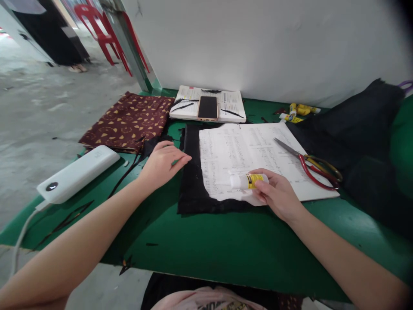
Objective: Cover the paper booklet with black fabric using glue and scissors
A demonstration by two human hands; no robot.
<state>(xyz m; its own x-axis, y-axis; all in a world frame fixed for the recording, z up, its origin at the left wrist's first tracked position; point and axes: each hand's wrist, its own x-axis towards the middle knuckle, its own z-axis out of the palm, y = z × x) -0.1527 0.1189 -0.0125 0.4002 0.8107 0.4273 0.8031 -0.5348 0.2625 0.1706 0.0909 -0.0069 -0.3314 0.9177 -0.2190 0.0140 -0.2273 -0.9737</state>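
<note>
My right hand (pixel 280 193) grips a glue stick (pixel 248 181) with a white body and yellow label, lying sideways in the fingers above the printed paper (pixel 238 150). That paper rests on black cloth (pixel 192 189), which shows along the left and lower sides. Close to the cloth's left edge hovers my left hand (pixel 166 163), thumb and forefinger tips brought together in a pinch; whatever may be between them is too small to make out. Red-handled scissors (pixel 305 165) lie on the right part of the paper, blades pointing to the upper left.
A white power bank (pixel 79 172) with a cable sits at left, before folded maroon patterned cloth (pixel 129 118). Behind are a thick book (pixel 189 94) with a phone (pixel 208 107) on it, and several glue sticks (pixel 301 110). More black fabric (pixel 361 137) covers the green table's (pixel 193 245) right.
</note>
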